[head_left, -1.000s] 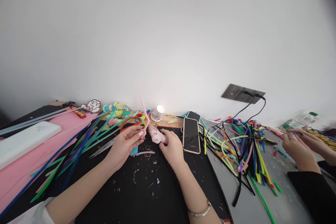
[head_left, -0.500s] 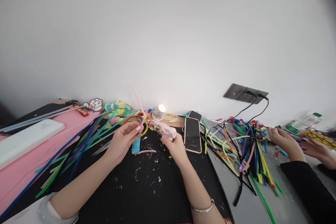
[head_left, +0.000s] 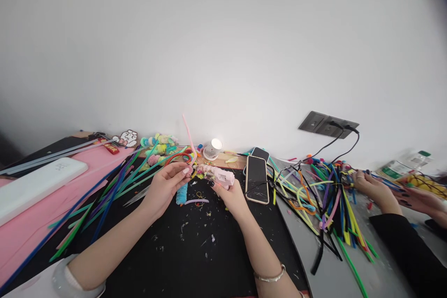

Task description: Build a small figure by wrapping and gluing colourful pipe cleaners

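Between the thumb and fingertips of my left hand (head_left: 170, 186) is a pink pipe cleaner (head_left: 188, 132), its free end standing up against the wall. My right hand (head_left: 228, 198) is wrapped around a pink hot glue gun (head_left: 220, 174). The gun's front end points left at my left fingertips; whether it touches the pipe cleaner I cannot tell. Just below my left fingers lies a blue fuzzy coil (head_left: 181, 194), with a short lilac pipe cleaner (head_left: 197, 201) beside it. Scissors (head_left: 136, 197) lie partly hidden behind my left wrist.
Bundles of pipe cleaners (head_left: 108, 195) lie left, more (head_left: 344, 209) right. A paper cup (head_left: 213, 149) stands by the wall. A phone (head_left: 256, 179) sits right of my right hand. Cords run to a wall socket (head_left: 328, 124). Another person's hands (head_left: 379, 192) work far right.
The glue gun has turned flatter, its front end nearer my left fingertips. The pink pipe cleaner has shifted slightly right. The other person's hands have moved a little.
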The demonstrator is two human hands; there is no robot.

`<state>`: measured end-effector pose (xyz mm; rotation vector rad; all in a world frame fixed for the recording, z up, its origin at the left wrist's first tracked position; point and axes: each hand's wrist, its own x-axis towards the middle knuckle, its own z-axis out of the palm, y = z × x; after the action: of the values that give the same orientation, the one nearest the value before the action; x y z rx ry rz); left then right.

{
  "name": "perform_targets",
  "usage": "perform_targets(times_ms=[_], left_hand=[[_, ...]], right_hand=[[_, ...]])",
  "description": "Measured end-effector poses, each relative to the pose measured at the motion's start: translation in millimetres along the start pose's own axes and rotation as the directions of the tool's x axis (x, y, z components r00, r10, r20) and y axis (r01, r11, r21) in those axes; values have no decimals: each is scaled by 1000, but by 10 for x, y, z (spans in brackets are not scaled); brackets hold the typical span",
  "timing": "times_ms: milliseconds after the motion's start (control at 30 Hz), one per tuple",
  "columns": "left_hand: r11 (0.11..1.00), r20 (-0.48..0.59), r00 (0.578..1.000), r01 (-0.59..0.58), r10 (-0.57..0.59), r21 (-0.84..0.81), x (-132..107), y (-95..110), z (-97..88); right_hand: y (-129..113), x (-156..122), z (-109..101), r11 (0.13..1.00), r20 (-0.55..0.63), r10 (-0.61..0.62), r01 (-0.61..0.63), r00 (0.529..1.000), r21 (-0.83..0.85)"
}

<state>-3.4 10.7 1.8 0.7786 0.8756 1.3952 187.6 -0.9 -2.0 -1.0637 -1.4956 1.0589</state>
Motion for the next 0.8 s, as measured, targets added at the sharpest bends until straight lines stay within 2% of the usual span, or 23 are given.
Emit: perform_targets(times_ms=[400,800], left_hand=[[1000,7,1000,21,-21,-17,-8,19,-3],[1000,8,1000,11,-11,-1,-13,17,-7]], right_hand=[[29,5,1,996,-22,49,-51,999,-67],[7,0,7,997,-13,36,-36,999,-64]])
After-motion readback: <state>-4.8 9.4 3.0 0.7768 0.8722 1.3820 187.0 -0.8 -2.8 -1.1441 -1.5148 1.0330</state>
